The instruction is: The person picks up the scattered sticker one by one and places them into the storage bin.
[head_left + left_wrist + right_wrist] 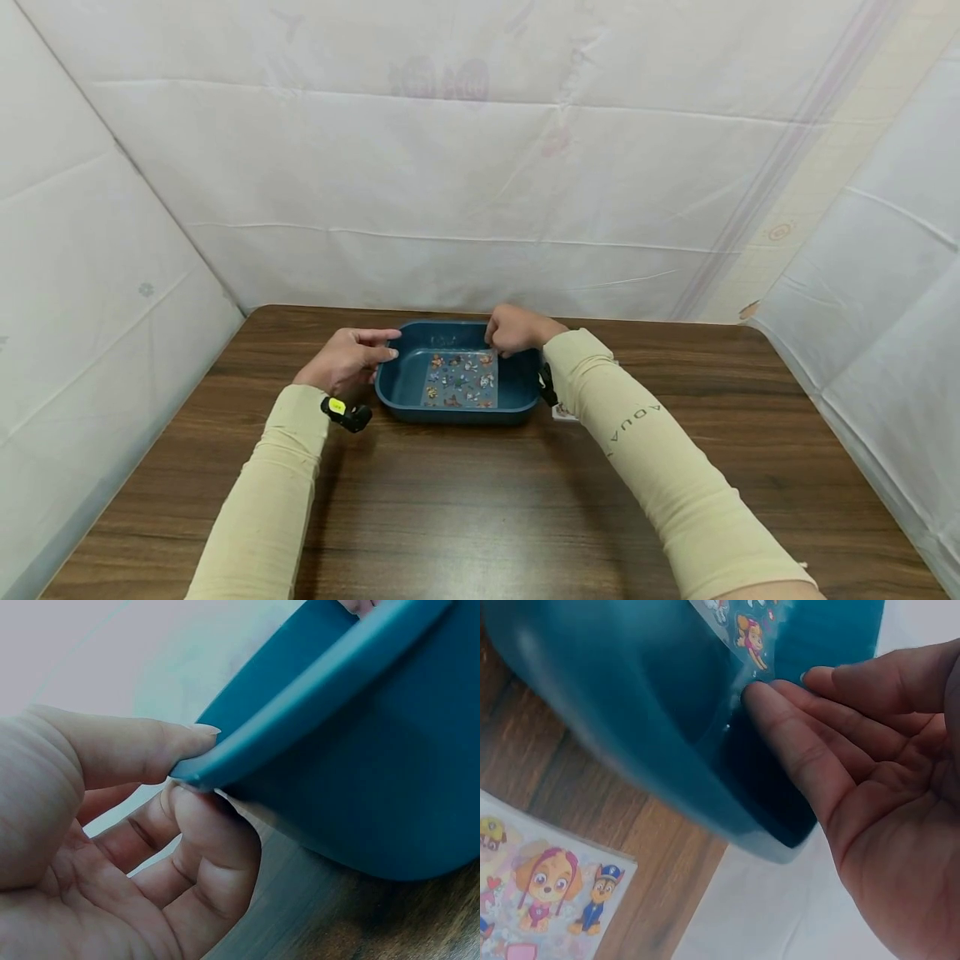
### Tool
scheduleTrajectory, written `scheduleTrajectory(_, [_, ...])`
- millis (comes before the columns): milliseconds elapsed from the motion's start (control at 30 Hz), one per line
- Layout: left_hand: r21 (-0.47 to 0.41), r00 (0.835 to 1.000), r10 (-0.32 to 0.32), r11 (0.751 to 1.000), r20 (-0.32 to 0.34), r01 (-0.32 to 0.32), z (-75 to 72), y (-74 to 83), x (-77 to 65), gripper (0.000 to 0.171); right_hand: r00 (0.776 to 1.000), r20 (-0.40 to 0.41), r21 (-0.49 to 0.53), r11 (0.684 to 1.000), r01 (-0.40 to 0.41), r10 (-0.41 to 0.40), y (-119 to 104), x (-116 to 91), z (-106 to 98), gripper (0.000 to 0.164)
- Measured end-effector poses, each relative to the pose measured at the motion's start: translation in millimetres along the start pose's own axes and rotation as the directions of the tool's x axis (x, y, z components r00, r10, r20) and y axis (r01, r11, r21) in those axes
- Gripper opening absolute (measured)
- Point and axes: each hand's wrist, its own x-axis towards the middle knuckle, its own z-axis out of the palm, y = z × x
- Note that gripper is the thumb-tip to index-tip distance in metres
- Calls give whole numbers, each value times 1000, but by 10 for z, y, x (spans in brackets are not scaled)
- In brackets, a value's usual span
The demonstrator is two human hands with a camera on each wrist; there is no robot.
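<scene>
A blue plastic basin [459,414] stands on the table, with a clear sheet of small cartoon stickers [461,379] lying inside it. My left hand [343,358] pinches the left rim, thumb on the inner side and curled fingers underneath, as the left wrist view shows. Reaching over the far right side, my right hand [517,327] has its fingertips at the sheet's far right corner. In the right wrist view its thumb and fingers [802,742] come close together at that corner, and a puppy sticker [751,641] shows beside them.
Right of the basin, partly under my right forearm, lies a stack of cartoon-dog sticker sheets [551,885]. The brown wooden table [465,492] extends toward me. White cloth [450,183] hangs behind and along both sides.
</scene>
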Motion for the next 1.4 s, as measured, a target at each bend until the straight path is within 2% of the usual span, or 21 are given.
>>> scheduleTrajectory(333, [0, 1000, -5, 1000, -9, 5, -14, -17, 37, 56, 1000, -3, -1, 1000, -8, 8, 15, -28, -66, 37])
scheduleTrajectory(667, [-7, 1000, 8, 1000, -17, -8, -47, -46, 56, 55, 999, -36, 173, 985, -20, 26, 33, -74, -104, 37])
scheduleTrajectory(933, [5, 1000, 13, 1000, -1, -13, -63, -46, 65, 57, 999, -40, 246, 969, -17, 27, 39, -95, -133, 37])
scheduleTrajectory(1400, [32, 1000, 9, 999, -7, -9, -120, -48, 65, 57, 998, -56, 317, 948, 34, -17, 83, -112, -170, 34])
